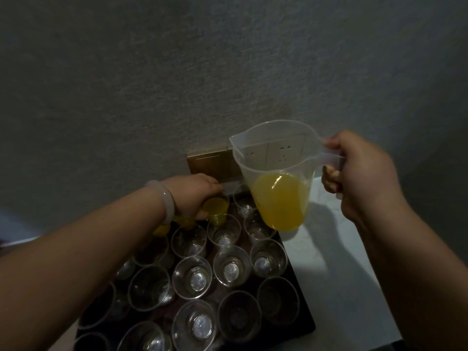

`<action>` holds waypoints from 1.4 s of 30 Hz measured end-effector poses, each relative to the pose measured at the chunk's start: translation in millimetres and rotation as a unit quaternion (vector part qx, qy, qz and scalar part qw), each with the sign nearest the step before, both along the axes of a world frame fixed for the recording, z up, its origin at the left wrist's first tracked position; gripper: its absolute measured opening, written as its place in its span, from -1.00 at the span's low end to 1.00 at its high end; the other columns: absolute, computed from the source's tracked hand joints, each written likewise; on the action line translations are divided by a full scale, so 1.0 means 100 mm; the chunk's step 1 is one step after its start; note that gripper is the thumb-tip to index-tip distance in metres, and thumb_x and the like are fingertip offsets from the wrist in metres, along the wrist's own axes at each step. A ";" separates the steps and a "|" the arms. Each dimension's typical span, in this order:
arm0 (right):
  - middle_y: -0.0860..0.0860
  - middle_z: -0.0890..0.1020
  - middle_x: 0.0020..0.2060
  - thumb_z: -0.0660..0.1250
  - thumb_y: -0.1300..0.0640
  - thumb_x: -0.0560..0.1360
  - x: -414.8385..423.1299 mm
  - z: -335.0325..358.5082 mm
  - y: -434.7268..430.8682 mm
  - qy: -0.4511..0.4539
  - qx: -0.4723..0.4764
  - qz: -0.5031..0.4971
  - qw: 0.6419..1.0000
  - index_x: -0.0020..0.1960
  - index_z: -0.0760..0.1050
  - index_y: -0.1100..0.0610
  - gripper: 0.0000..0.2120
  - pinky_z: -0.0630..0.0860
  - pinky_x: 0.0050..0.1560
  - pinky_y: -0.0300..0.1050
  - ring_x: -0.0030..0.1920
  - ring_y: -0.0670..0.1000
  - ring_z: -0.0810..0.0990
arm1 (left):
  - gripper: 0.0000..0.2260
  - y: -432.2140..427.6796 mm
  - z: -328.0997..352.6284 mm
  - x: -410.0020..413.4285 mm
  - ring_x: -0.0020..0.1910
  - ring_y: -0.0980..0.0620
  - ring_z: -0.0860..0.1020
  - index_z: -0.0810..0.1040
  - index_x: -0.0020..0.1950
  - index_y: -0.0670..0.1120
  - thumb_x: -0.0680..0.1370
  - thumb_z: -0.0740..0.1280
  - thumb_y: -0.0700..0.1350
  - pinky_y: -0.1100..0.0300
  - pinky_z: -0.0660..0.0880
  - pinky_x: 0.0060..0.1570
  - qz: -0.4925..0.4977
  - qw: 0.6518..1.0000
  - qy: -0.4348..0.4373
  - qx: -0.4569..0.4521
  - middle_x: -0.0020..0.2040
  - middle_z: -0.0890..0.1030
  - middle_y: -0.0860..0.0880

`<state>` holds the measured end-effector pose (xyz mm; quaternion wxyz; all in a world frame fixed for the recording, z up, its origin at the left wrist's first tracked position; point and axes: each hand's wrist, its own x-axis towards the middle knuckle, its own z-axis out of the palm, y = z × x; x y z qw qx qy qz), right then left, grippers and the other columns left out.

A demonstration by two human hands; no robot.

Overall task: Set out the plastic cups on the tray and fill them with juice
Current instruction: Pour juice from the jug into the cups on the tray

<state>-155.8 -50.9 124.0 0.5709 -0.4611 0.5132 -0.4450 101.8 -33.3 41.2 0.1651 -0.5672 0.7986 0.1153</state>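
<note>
Filling stage, head view. A clear plastic measuring jug [278,178], roughly a third full of yellow-orange juice, is held above the far right corner of the dark rectangular tray [307,323], its spout turned to the left; the right hand [359,173] is closed round the jug's handle. The left hand [195,196], a pale bangle [164,196] on its wrist, is wrapped round a small juice-filled clear plastic cup [216,207] at the far left corner of the tray; whether that cup stands on the tray or is lifted cannot be told. More filled cups [162,229] are partly hidden under the left wrist. The rest of the tray is packed with empty clear plastic cups [231,266], rims close together or touching. The tray rests on a white counter [342,262] against a grey wall. The cups are judged thin-walled, very light and easily squeezed out of shape, so that a full one is best taken low on its wall with gentle pressure and kept upright. The jug is judged stiff and moderately heavy, its load shifting when tipped; the handle is the proper hold.
</note>
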 end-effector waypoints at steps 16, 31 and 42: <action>-0.04 0.31 -0.66 0.21 0.17 0.50 -0.01 -0.03 0.01 0.000 0.000 -0.014 1.000 -0.47 0.33 0.13 -0.64 0.12 -0.56 -0.25 -0.61 -0.06 0.20 | -0.36 -0.01 -0.02 -0.02 0.36 0.01 0.33 0.24 0.50 -0.04 0.48 0.41 -0.01 0.14 0.34 0.31 0.006 1.000 -0.001 0.004 0.40 0.35 -0.02; -0.05 0.32 -0.66 0.20 0.17 0.51 -0.03 0.00 0.07 0.010 0.000 -0.008 1.000 -0.43 0.33 0.14 -0.68 0.15 -0.55 -0.26 -0.60 -0.08 0.22 | -0.38 0.03 0.03 -0.09 0.40 0.02 0.30 0.23 0.50 -0.03 0.50 0.40 -0.04 0.18 0.27 0.33 0.018 1.000 0.000 0.017 0.45 0.31 -0.02; -0.06 0.31 -0.67 0.20 0.16 0.51 -0.05 -0.02 0.05 0.011 -0.004 -0.017 1.000 -0.44 0.33 0.12 -0.66 0.14 -0.59 -0.30 -0.62 -0.08 0.22 | -0.33 0.04 0.05 -0.10 0.41 0.03 0.28 0.17 0.52 0.00 0.49 0.41 -0.02 0.18 0.26 0.34 0.033 0.999 -0.011 0.031 0.47 0.27 0.01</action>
